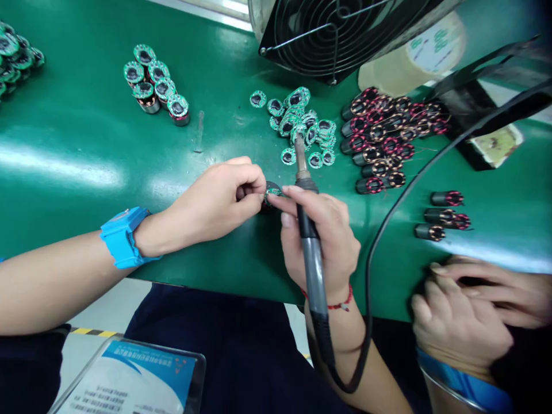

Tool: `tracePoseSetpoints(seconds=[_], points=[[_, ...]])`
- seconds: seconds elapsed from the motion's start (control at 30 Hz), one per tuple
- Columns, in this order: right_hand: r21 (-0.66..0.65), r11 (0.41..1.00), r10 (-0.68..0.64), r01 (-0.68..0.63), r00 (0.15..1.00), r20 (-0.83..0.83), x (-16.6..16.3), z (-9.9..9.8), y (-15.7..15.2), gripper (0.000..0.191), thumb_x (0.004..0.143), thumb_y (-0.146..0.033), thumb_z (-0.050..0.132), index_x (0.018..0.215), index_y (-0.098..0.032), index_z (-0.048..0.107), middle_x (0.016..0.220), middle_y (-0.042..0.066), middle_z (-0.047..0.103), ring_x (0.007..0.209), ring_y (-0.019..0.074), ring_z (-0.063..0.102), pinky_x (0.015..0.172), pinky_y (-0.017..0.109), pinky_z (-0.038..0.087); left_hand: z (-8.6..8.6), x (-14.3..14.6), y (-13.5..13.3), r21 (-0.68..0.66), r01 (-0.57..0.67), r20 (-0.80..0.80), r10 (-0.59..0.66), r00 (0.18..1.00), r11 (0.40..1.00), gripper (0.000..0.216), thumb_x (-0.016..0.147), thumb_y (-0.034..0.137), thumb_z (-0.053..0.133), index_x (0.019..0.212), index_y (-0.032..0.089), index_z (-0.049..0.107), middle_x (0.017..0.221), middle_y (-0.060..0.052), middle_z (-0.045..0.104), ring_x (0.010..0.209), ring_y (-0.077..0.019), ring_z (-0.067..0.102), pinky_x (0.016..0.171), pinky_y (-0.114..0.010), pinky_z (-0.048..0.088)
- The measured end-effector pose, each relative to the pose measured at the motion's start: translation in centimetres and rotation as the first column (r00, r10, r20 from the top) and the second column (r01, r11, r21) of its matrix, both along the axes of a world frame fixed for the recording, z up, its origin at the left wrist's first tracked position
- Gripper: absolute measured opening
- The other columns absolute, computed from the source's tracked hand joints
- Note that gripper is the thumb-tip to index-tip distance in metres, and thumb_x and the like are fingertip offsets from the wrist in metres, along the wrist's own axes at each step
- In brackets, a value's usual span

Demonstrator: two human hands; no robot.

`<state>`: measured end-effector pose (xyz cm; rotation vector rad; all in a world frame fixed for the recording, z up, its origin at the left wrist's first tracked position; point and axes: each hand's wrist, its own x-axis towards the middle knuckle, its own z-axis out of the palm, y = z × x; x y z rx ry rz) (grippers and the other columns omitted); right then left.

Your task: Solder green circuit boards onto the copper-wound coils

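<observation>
My right hand (pixel 321 236) is closed round the handle of a soldering iron (pixel 313 264), whose metal tip end points away over the loose boards. A wire-wound motor core topped by a round green circuit board (pixel 272 194) stands on the table between my hands. My left hand (pixel 215 198) has thumb and forefinger pinched at the core's left edge; what lies between the fingertips is hidden. My right fingertips reach the board's right side. Beyond the iron's tip lies a loose heap of round green circuit boards (pixel 287 123).
Wound cores (pixel 379 138) lie in rows at right, with several nearer ones (pixel 444 215). Board-topped cores (pixel 155 83) stand at left. A black fan (pixel 332 34) and a tape roll (pixel 414 57) sit behind. The iron's cable (pixel 379 230) loops at right, near another person's hands (pixel 466 310).
</observation>
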<state>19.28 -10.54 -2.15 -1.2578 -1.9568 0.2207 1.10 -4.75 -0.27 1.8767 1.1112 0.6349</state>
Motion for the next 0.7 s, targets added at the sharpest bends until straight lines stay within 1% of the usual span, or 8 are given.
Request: tracePoseSetpoints(seconds=[0.07,0.13,0.23,0.3,0.4,0.47,0.57,0.7], points=[[-0.019,0.999,-0.047,0.045,0.991,-0.124,-0.08,-0.07,-0.23,0.045,0.093,-0.017,0.057,0.135,-0.031,0.054,0.106,0.001,0.078,0.099,0.0208,0.074,0.093,0.042,0.059,0.03,0.06,-0.02,0.027,0.001,-0.018,-0.001,1.0,1.0,0.018,0.081,0.002,0.055,0.07,0.016,0.06,0.071,0.003,0.054,0.063,-0.0076,0.047,0.059,-0.024,0.037],[-0.021,0.994,-0.109,0.107,0.963,-0.245,-0.14,-0.11,-0.43,0.044,0.094,-0.022,0.057,0.137,-0.031,0.054,0.099,0.0,0.079,0.091,0.0214,0.076,0.09,0.045,0.061,0.03,0.14,-0.02,0.049,0.004,-0.045,-0.002,0.999,0.999,0.018,0.079,0.002,0.055,0.069,0.016,0.058,0.07,0.003,0.054,0.063,-0.0084,0.047,0.059,-0.025,0.036],[0.046,0.977,-0.177,0.207,0.916,-0.36,-0.18,-0.14,-0.44,0.036,0.094,-0.032,0.06,0.13,-0.031,0.063,0.096,0.0,0.075,0.07,0.0164,0.073,0.069,0.036,0.064,0.0,0.23,-0.01,0.078,0.005,-0.082,0.001,0.997,0.997,0.018,0.078,0.002,0.054,0.068,0.016,0.056,0.07,0.002,0.053,0.064,-0.0093,0.047,0.059,-0.027,0.034],[0.129,0.957,-0.185,0.261,0.887,-0.424,-0.21,-0.2,-0.25,0.031,0.093,-0.037,0.062,0.122,-0.03,0.069,0.094,-0.001,0.073,0.059,0.0111,0.068,0.052,0.028,0.058,-0.03,0.25,-0.02,0.08,-0.001,-0.086,0.008,0.996,0.997,0.018,0.077,0.002,0.054,0.068,0.017,0.054,0.069,0.002,0.053,0.064,-0.0096,0.046,0.059,-0.028,0.034],[0.261,0.901,-0.177,0.346,0.843,-0.508,-0.28,-0.3,0.09,0.026,0.092,-0.04,0.063,0.106,-0.024,0.077,0.073,-0.001,0.068,0.043,0.0061,0.056,0.035,0.021,0.041,-0.07,0.25,-0.05,0.069,-0.007,-0.083,0.013,0.996,0.998,0.018,0.078,0.002,0.054,0.068,0.017,0.054,0.069,0.002,0.053,0.063,-0.0099,0.047,0.059,-0.028,0.035],[0.28,0.889,-0.17,0.362,0.828,-0.534,-0.3,-0.29,0.2,0.028,0.091,-0.042,0.062,0.097,-0.021,0.079,0.062,-0.001,0.064,0.037,0.0055,0.048,0.032,0.022,0.035,-0.07,0.25,-0.07,0.06,-0.008,-0.078,0.013,0.997,0.998,0.018,0.079,0.003,0.054,0.068,0.017,0.055,0.07,0.002,0.054,0.064,-0.0097,0.047,0.059,-0.028,0.035],[0.272,0.903,-0.157,0.333,0.844,-0.512,-0.21,-0.13,0.09,0.03,0.092,-0.043,0.061,0.091,-0.019,0.079,0.053,-0.002,0.058,0.036,0.0064,0.044,0.033,0.024,0.036,-0.03,0.28,-0.09,0.051,-0.011,-0.074,0.015,0.997,0.999,0.017,0.079,0.003,0.054,0.068,0.017,0.055,0.07,0.002,0.055,0.063,-0.0094,0.047,0.06,-0.027,0.036],[0.269,0.926,-0.106,0.263,0.868,-0.484,0.18,-0.1,-0.23,0.028,0.094,-0.039,0.06,0.095,-0.017,0.079,0.055,-0.002,0.059,0.04,0.006,0.049,0.035,0.022,0.038,-0.07,0.35,-0.1,0.057,-0.01,-0.084,0.015,0.996,0.998,0.016,0.079,0.004,0.054,0.068,0.016,0.055,0.069,0.002,0.055,0.063,-0.0092,0.047,0.06,-0.026,0.035]])
